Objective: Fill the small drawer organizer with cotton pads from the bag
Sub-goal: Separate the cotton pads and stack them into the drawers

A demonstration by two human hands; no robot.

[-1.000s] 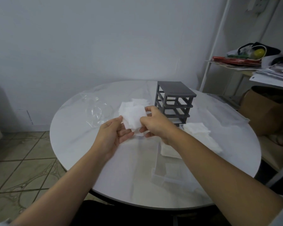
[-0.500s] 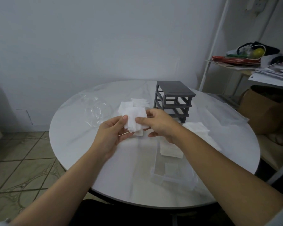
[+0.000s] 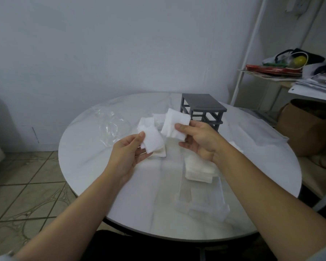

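My left hand [image 3: 125, 157] pinches a small stack of white cotton pads [image 3: 151, 141] above the table. My right hand [image 3: 199, 141] grips a second bunch of cotton pads [image 3: 174, 122], held a little higher and to the right. The two bunches are apart. Behind my right hand stands the dark grey drawer organizer frame [image 3: 202, 108] with its slots empty. A clear drawer [image 3: 201, 201] lies on the table near the front, with a stack of pads [image 3: 198, 169] at its far end. More loose pads [image 3: 158, 117] lie on the table behind my hands. The crumpled clear bag [image 3: 109, 124] lies at the left.
The round white marble table [image 3: 94, 166] stands against a white wall. A clear plastic sheet [image 3: 256, 134] lies at the table's right. A white shelf [image 3: 267, 76] with papers and clutter and a brown cardboard box [image 3: 307, 127] stand at the right. Tiled floor lies at the left.
One bunch of pads held by both hands has been split in two. My right hand rose and moved right with its part; my left hand kept the other.
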